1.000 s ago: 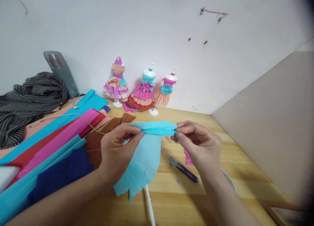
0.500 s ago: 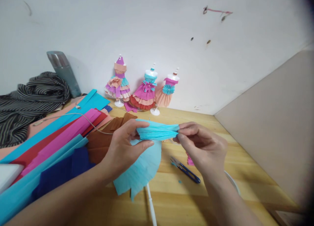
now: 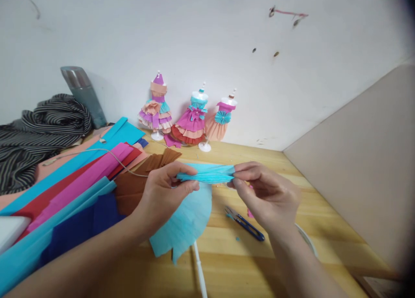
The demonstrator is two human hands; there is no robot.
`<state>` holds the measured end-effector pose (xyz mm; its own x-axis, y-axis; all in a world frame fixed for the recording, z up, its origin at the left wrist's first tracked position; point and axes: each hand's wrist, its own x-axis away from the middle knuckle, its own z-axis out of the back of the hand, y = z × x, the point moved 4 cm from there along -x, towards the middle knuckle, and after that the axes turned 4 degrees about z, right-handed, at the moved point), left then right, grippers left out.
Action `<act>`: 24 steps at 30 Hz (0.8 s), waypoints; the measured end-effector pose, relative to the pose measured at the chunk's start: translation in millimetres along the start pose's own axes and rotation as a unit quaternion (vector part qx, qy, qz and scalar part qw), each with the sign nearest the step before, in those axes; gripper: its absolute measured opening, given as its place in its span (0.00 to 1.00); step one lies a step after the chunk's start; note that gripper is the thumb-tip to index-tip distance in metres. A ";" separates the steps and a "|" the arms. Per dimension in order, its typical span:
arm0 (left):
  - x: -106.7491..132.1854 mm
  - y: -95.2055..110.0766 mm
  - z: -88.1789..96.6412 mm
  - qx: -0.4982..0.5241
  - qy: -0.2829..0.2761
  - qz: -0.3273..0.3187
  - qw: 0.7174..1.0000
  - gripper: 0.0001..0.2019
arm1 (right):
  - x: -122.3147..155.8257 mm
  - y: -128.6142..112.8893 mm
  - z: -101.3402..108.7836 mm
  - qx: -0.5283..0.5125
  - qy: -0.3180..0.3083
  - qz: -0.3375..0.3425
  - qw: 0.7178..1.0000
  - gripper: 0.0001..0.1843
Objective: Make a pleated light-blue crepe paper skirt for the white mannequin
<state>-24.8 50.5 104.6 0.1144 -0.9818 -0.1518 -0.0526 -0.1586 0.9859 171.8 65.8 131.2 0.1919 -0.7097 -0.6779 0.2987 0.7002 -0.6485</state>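
Between my hands stretches a pleated strip of light-blue crepe paper (image 3: 207,173), its folds running lengthwise. My left hand (image 3: 168,188) pinches its left end, thumb below and index finger above. The right end is gripped between the thumb and fingers of my right hand (image 3: 267,192). Below the strip a larger light-blue paper piece (image 3: 188,222) with a rounded edge and ragged bottom lies over a white stick (image 3: 200,270). Blue-handled thread snips (image 3: 245,224) rest on the table, left of my right wrist. A bit of pink paper (image 3: 250,212) shows partly behind my right hand.
Three small dress forms in paper dresses (image 3: 155,112) (image 3: 194,116) (image 3: 222,116) stand by the wall. Coloured crepe paper sheets (image 3: 81,181), brown paper (image 3: 132,185) and a white cable (image 3: 125,165) lie left. Behind them are a striped cloth (image 3: 55,121) and a bottle (image 3: 86,95).
My left thumb and index finger have closed in on the strip, which now looks flatter and narrower. Its left end sits slightly further left. My right hand keeps its pinch nearly in place.
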 end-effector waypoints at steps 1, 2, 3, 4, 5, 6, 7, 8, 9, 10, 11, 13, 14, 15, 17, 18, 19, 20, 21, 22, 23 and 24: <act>-0.1 1.0 0.5 -0.005 0.003 -0.005 1.000 0.08 | -0.2 0.0 0.1 -0.001 0.000 0.004 1.000 0.07; -0.2 2.2 1.0 -0.012 0.005 -0.012 1.000 0.09 | -0.5 0.0 0.1 -0.002 0.000 0.007 1.000 0.07; 0.0 3.8 1.5 -0.020 0.007 -0.022 1.000 0.09 | -0.7 -0.1 0.0 -0.004 -0.001 0.010 1.000 0.07; 0.2 5.5 1.9 -0.028 0.008 -0.034 0.999 0.10 | -0.8 -0.2 -0.1 -0.004 -0.002 0.012 1.000 0.08; 0.5 7.3 2.2 -0.036 0.006 -0.046 0.998 0.11 | -0.9 -0.3 -0.1 -0.004 -0.003 0.014 1.000 0.08; 0.9 9.0 2.4 -0.044 0.006 -0.057 0.997 0.12 | -0.9 -0.4 -0.1 -0.004 -0.003 0.016 1.000 0.08; 1.4 10.5 2.7 -0.052 0.006 -0.066 0.996 0.12 | -0.9 -0.4 -0.1 -0.002 -0.004 0.018 1.000 0.08; 1.9 11.8 3.0 -0.060 0.009 -0.074 0.995 0.12 | -0.9 -0.2 -0.1 -0.001 -0.005 0.020 1.000 0.08; 2.4 12.7 3.2 -0.067 0.013 -0.081 0.994 0.12 | -0.8 0.0 -0.2 -0.001 -0.007 0.020 1.000 0.08; 2.8 13.4 3.3 -0.072 0.017 -0.087 0.993 0.11 | -0.9 0.3 -0.3 -0.002 -0.008 0.020 1.000 0.08; 3.3 13.9 3.3 -0.076 0.020 -0.095 0.992 0.10 | -1.0 0.5 -0.5 -0.004 -0.010 0.021 1.000 0.08; 4.1 14.9 2.9 -0.080 0.025 -0.118 0.989 0.09 | -1.5 0.1 -1.3 -0.013 -0.013 0.026 0.999 0.09; 4.4 15.3 2.7 -0.084 0.027 -0.132 0.987 0.09 | -1.8 -0.4 -1.8 -0.020 -0.014 0.026 0.999 0.09; 4.6 15.8 2.6 -0.090 0.027 -0.149 0.984 0.09 | -2.3 -1.2 -2.3 -0.027 -0.015 0.025 0.999 0.09; 4.9 17.2 2.7 -0.109 0.027 -0.191 0.975 0.09 | -3.3 -3.0 -3.1 -0.044 -0.012 0.014 0.999 0.09; 5.1 18.1 3.0 -0.121 0.026 -0.213 0.969 0.09 | -3.8 -3.7 -3.2 -0.051 -0.008 0.004 0.999 0.08; 5.1 18.9 3.4 -0.133 0.026 -0.233 0.963 0.09 | -4.2 -4.3 -3.3 -0.057 -0.006 -0.006 0.998 0.08; 5.2 19.7 3.9 -0.144 0.026 -0.251 0.957 0.09 | -4.4 -4.6 -3.4 -0.063 -0.007 -0.016 0.998 0.07; 5.1 20.3 4.5 -0.155 0.026 -0.264 0.952 0.08 | -4.4 -4.4 -3.5 -0.069 -0.010 -0.029 0.997 0.07; 5.1 20.8 5.0 -0.164 0.026 -0.274 0.947 0.08 | -4.3 -3.6 -3.6 -0.077 -0.016 -0.042 0.996 0.06; 5.1 21.2 5.4 -0.173 0.025 -0.282 0.943 0.07 | -3.9 -2.3 -3.6 -0.087 -0.026 -0.053 0.994 0.05; 5.4 21.7 5.7 -0.180 0.025 -0.289 0.940 0.07 | -3.3 -0.9 -3.4 -0.098 -0.035 -0.060 0.993 0.04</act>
<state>-30.9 41.2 124.7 0.0676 -0.7342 -0.6755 0.3702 -0.6103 0.7004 167.7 67.8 132.8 0.2330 -0.7882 -0.5696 0.1369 0.6065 -0.7832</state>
